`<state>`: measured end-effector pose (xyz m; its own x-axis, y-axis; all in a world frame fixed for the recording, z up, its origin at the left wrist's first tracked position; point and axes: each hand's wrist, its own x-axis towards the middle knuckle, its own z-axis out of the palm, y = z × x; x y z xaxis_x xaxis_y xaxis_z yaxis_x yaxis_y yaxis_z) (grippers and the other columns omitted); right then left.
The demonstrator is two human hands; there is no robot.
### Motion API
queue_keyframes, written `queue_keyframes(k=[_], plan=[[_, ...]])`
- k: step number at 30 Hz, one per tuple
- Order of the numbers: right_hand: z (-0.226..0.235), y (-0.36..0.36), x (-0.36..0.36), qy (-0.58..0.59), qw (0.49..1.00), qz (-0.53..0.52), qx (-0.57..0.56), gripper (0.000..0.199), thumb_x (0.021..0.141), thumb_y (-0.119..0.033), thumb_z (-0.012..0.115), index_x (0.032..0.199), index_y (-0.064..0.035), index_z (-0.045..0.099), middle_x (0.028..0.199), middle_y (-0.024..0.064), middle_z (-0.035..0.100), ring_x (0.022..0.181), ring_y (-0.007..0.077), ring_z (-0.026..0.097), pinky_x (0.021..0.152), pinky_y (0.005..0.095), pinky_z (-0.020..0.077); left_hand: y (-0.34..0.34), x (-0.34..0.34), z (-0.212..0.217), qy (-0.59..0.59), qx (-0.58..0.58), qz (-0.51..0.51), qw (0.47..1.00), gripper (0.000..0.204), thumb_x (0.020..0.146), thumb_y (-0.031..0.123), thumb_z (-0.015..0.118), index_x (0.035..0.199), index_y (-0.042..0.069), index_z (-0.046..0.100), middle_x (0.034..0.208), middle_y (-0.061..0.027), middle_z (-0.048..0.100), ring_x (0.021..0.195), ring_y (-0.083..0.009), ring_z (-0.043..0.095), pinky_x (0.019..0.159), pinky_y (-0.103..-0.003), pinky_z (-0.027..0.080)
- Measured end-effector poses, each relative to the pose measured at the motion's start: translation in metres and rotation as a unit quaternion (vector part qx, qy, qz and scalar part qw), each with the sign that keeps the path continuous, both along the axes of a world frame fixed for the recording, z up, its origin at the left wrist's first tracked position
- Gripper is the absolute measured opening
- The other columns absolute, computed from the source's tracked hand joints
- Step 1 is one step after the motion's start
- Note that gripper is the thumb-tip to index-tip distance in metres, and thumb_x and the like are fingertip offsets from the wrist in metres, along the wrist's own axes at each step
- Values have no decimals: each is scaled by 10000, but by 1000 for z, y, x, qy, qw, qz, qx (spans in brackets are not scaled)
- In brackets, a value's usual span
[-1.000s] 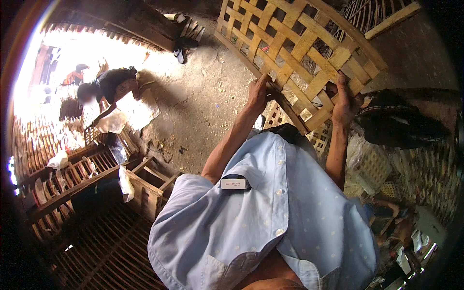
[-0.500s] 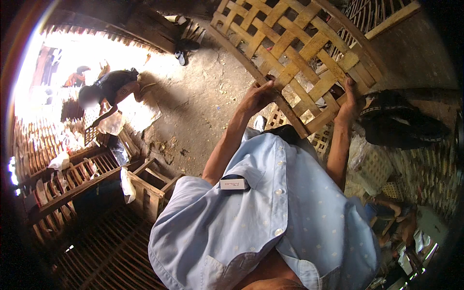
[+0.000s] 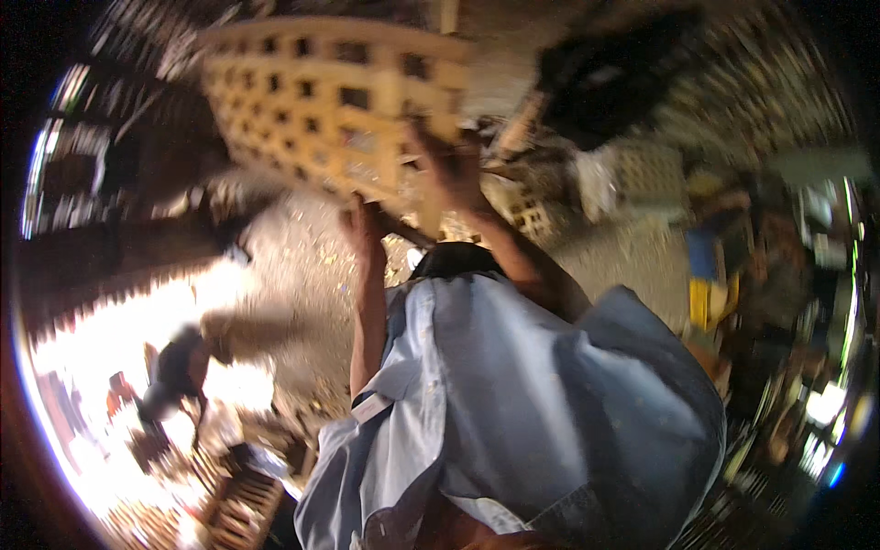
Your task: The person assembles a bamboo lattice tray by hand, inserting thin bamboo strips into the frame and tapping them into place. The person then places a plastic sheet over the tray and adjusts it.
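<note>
A woven bamboo lattice panel (image 3: 332, 124) with square gaps and a wooden edge strip is held up at the upper middle, blurred by motion. My left hand (image 3: 365, 225) is closed on its lower edge, near the middle of the view. Farther to the right, my right hand (image 3: 449, 170) grips the panel's right end. Some fingers of both hands are smeared or hidden against the weave.
At the lower left a person (image 3: 179, 371) bends over in bright light, near a slatted wooden frame (image 3: 243, 509). To the right are a dark bundle (image 3: 614, 82), another woven lattice piece (image 3: 646, 179) and a yellow object (image 3: 701, 302). Scraps litter the earthen floor (image 3: 312, 257).
My view and body have turned to the right. The panel, still in both hands, has swung to the upper left of the picture, and the bent person now appears lower.
</note>
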<state>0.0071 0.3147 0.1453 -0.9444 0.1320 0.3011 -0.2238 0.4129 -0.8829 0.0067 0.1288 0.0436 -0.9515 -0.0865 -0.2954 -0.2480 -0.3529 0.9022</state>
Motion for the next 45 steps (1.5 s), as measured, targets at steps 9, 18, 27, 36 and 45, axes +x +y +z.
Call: queue_keyframes(k=[9,18,27,36,45], plan=[[56,4,12,153,956,-88,-232,161,930,-105,675,1045,6,691,863,-4,694,775,37,604,643,199,481,4,10,19,-65,326,-216,918,252,988,257,599,1157,72,631,1098,-33,677,1002,-150,643,875,-337,551],[105,-13,29,263,953,-120,91,224,927,-166,655,1064,8,693,875,107,733,728,173,695,604,306,529,-27,2,84,7,-149,-333,931,611,979,553,498,1308,42,557,967,-130,688,787,-182,685,607,-303,554],[110,-39,71,195,810,215,509,480,831,-166,616,1301,-70,583,1256,87,638,1149,255,622,986,378,515,-120,-5,103,30,302,-38,952,312,854,363,603,883,54,640,746,-132,631,675,-264,612,658,-379,501],[121,17,28,-46,885,268,377,837,763,-584,727,1392,-74,513,1412,189,495,1387,329,398,1159,552,227,-112,49,85,13,244,57,968,584,786,243,575,1284,-55,515,802,-90,607,641,-187,542,616,-332,470],[75,30,-40,-73,905,368,199,541,868,-300,660,1312,-9,553,1232,234,621,1196,389,578,983,462,476,-102,49,70,45,266,82,960,506,776,150,551,1230,-75,553,1006,-174,666,826,-254,660,764,-431,581]])
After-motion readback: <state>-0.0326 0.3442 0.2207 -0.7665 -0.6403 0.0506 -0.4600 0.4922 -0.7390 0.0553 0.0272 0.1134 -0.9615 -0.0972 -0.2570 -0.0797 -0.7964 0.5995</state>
